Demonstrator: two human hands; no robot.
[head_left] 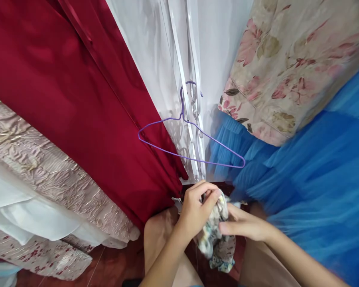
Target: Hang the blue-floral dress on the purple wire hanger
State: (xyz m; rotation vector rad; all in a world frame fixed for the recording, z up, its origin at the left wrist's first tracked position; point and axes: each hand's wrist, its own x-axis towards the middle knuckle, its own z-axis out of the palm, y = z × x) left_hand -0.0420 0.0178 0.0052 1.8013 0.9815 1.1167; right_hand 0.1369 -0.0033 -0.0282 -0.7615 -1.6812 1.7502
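Low in the middle of the view, a bunched piece of patterned fabric point(206, 239), pale with yellow and blue-green marks, hangs between my hands. My left hand point(197, 201) pinches its upper edge between thumb and fingers. From the other side, my right hand point(243, 225) grips the same fabric, thumb in front and fingers behind it. The cloth's lower end dangles above the floor, and what kind of garment it is cannot be made out. Just beyond my hands, a bare purple hanger point(173, 153) hangs by its hook on a white metal rack point(179, 67).
Long red fabric point(107, 119), a textured pinkish garment point(60, 159) and white cloth point(44, 215) hang on the left. A floral garment point(287, 79) and blue tulle point(326, 167) hang on the right. White cloth point(224, 44) covers the back. Reddish tiles point(107, 267) form the floor.
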